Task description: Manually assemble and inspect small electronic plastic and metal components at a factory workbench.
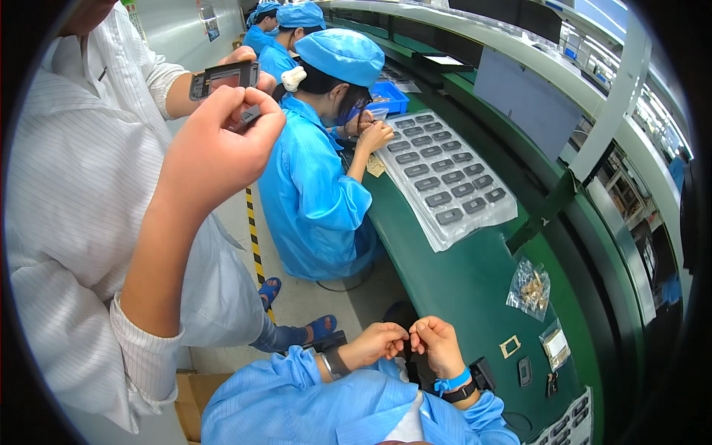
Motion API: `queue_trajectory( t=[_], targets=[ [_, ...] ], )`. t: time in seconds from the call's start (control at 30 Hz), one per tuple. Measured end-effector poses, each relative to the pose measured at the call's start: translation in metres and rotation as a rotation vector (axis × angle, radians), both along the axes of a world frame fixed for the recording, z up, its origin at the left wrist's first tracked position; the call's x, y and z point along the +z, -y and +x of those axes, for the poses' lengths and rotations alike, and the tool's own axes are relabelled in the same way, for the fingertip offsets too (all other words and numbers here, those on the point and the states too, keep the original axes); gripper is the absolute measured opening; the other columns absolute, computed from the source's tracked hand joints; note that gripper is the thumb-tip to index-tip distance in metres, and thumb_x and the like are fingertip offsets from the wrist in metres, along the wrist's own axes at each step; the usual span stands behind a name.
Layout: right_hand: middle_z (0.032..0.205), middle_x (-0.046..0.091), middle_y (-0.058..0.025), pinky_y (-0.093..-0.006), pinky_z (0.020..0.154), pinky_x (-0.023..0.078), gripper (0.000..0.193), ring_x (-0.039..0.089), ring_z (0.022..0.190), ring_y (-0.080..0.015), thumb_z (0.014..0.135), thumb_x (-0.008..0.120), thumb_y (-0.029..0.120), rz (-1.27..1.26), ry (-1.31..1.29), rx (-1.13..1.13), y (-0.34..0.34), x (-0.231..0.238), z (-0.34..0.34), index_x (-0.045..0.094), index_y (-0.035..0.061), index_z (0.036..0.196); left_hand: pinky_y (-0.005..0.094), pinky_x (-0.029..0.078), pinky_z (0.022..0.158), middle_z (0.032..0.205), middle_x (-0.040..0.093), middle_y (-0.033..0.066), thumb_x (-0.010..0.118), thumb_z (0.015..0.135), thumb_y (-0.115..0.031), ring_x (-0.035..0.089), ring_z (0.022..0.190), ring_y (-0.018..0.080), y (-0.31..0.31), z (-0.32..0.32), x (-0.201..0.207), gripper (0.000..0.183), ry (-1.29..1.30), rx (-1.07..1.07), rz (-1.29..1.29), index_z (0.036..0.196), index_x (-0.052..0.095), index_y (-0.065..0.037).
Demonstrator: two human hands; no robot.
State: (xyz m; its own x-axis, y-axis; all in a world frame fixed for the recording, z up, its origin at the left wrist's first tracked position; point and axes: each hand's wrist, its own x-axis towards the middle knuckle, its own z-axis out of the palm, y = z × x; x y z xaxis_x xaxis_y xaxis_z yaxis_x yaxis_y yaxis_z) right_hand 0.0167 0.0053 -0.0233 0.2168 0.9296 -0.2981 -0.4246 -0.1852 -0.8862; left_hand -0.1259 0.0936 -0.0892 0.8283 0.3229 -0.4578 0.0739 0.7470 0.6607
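Note:
My left hand [381, 343] and my right hand [437, 344] meet in front of my blue smock, near the edge of the green bench. Fingers and thumb are pinched together on each. Whatever lies between the fingertips is too small to make out. To the right of my right hand, a tan rectangular frame [509, 346] lies on the bench. Beside it are a dark grey oblong housing [525, 371], a small black part [551, 384] and a clear bag with a pale block [555, 345].
At my left a standing person in a white striped shirt [81, 222] holds a black device housing [226, 78] and a small grey piece [251, 114]. A seated co-worker in blue [308, 200] works beside a sheet of dark housings [460, 222]. A bag of brass-coloured parts [529, 289] lies nearer.

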Motion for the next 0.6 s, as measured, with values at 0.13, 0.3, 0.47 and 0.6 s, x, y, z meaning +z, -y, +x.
queue_trajectory(
  t=[0.13, 0.3, 0.47, 0.6],
  targets=[
    [0.064, 0.056, -0.0004, -0.0182, 0.049, 0.036, 0.015, 0.045, 0.052, -0.0052, 0.093, 0.051, 0.011, -0.02, 0.083, -0.051, 0.013, -0.011, 0.0, 0.059, 0.0011, 0.085, 0.0204, 0.04, 0.048, 0.07, 0.057, 0.0018, 0.051, 0.094, -0.022, 0.052, 0.056, 0.0089, 0.002, 0.0, -0.004, 0.018, -0.017, -0.027, -0.006, 0.094, 0.057, -0.006],
    [0.062, 0.053, 0.0005, -0.0196, 0.047, 0.035, 0.018, 0.044, 0.052, -0.0057, 0.094, 0.05, 0.013, -0.017, 0.16, -0.019, 0.019, -0.015, -0.005, 0.056, 0.0023, 0.081, 0.0202, 0.04, 0.045, 0.068, 0.058, 0.001, 0.053, 0.093, -0.022, 0.053, 0.052, 0.0084, 0.007, -0.002, -0.006, 0.016, -0.018, -0.025, -0.016, 0.093, 0.059, -0.007],
    [0.06, 0.051, 0.0, -0.0211, 0.047, 0.036, 0.025, 0.044, 0.051, -0.0066, 0.095, 0.049, 0.017, -0.052, 0.28, 0.031, 0.011, -0.028, -0.006, 0.053, 0.003, 0.075, 0.0195, 0.04, 0.048, 0.069, 0.058, 0.0003, 0.053, 0.094, -0.026, 0.053, 0.056, 0.0076, 0.003, -0.004, -0.012, 0.019, 0.021, -0.041, -0.026, 0.091, 0.056, -0.008],
    [0.06, 0.053, -0.0006, -0.0208, 0.048, 0.038, 0.024, 0.046, 0.051, -0.0069, 0.094, 0.052, 0.018, -0.055, 0.196, 0.029, 0.005, -0.034, -0.005, 0.054, 0.0035, 0.074, 0.0199, 0.039, 0.045, 0.066, 0.057, 0.0009, 0.053, 0.094, -0.024, 0.052, 0.052, 0.008, -0.002, -0.003, -0.01, 0.018, -0.014, 0.008, -0.032, 0.092, 0.058, -0.007]
  ],
)
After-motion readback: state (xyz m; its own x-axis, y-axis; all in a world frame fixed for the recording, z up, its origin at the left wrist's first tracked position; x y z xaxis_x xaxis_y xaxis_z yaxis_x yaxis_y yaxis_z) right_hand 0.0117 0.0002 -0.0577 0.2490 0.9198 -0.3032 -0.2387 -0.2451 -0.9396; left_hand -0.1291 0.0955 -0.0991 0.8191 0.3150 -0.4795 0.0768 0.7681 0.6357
